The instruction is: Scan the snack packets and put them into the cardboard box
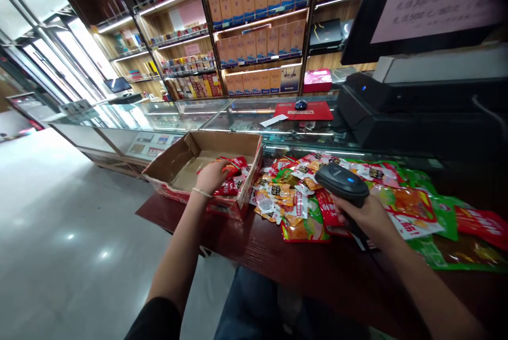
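My left hand (pixel 213 176), with a thin band at the wrist, reaches over the front wall of an open cardboard box (pixel 186 162). Its fingers are closed on a red snack packet (pixel 234 164), just above other red packets (pixel 228 187) in the box's right end. A black barcode scanner (pixel 342 181) is gripped in my right hand (pixel 367 213), its handle wrapped by the fingers and a blue light showing on top. Beneath and around the scanner spreads a heap of shiny snack packets (pixel 296 205) in red, orange, white and green.
The box and packets rest on a dark red tabletop (pixel 254 250). Behind runs a glass counter (pixel 238 112) with a mouse (pixel 301 105) on a red pad (pixel 323 111). A monitor (pixel 357 27) and black equipment (pixel 397 112) stand at the right. Shelves of boxed goods (pixel 257 43) line the back.
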`<action>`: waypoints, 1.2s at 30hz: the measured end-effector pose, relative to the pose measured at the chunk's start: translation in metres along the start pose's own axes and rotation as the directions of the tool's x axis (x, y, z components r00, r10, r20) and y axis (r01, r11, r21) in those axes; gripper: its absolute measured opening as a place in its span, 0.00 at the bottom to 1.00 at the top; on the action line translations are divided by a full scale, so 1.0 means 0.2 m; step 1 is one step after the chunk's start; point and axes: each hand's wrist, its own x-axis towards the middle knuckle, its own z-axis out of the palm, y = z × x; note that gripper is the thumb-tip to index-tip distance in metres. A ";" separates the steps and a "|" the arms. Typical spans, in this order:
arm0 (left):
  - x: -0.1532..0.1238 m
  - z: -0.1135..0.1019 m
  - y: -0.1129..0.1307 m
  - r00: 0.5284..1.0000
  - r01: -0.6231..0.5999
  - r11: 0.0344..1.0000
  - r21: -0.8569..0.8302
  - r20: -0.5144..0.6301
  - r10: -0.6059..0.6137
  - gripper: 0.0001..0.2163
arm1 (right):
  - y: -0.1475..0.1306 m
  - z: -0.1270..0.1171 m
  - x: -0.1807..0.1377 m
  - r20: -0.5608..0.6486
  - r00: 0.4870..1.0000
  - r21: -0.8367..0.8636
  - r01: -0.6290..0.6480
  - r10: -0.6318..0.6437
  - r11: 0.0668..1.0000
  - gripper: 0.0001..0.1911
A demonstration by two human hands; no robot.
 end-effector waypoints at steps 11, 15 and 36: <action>0.01 -0.13 0.60 0.891 -0.423 0.892 -0.156 -0.251 0.379 0.14 | -0.07 -0.33 0.03 -0.238 0.968 -0.026 0.082 -0.085 0.996 0.21; 0.08 0.02 0.98 0.841 -0.536 0.816 -0.215 -0.212 0.497 0.14 | -0.02 -0.50 0.04 -0.354 0.930 -0.166 0.045 -0.102 0.985 0.21; 0.34 0.58 1.83 0.691 -0.717 0.693 -0.073 0.054 0.721 0.09 | 0.04 -0.76 0.02 -0.545 0.838 0.010 0.037 -0.026 0.999 0.20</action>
